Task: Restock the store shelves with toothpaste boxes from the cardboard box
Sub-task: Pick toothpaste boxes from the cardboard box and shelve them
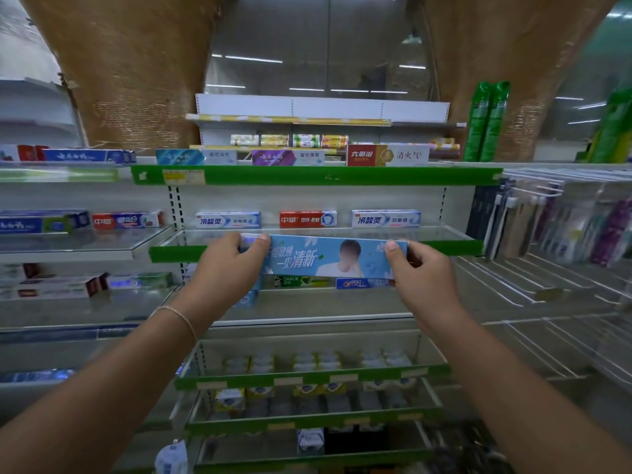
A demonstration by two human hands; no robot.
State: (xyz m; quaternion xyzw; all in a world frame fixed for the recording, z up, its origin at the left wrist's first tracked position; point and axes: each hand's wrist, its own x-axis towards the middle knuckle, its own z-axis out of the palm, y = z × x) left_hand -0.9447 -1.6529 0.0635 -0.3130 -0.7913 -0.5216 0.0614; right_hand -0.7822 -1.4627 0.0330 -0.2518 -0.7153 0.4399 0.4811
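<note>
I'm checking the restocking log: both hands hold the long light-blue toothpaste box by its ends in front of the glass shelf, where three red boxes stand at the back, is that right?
Not quite. The head view shows the left hand and right hand holding the light-blue toothpaste box by its ends before the glass shelf, but only the middle box behind is red; the two outer ones are white and blue.
</note>
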